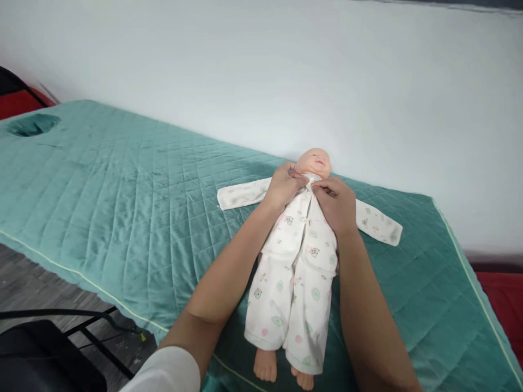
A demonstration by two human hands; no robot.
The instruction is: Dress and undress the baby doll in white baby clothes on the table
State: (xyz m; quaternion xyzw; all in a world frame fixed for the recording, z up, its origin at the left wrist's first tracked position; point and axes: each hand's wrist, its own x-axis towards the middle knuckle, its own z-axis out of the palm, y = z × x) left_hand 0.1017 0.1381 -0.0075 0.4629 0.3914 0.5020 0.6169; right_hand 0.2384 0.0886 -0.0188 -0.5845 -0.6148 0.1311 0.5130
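Note:
A baby doll [315, 162] lies on its back on a teal quilted bed [122, 207], head toward the wall. It wears a white printed top [294, 223] and matching trousers [286, 305], sleeves spread to both sides, bare feet showing near me. My left hand [281, 185] pinches the left side of the top's collar just under the doll's chin. My right hand [337, 204] grips the right side of the collar, fingers curled on the fabric. The two hands meet at the neck opening.
A white wall [286, 71] runs behind the bed. A face hole [32, 124] is sunk in the bed's far left end. Red cushions [504, 305] show at the right and far left. Black frame legs [81, 332] and grey floor lie below left.

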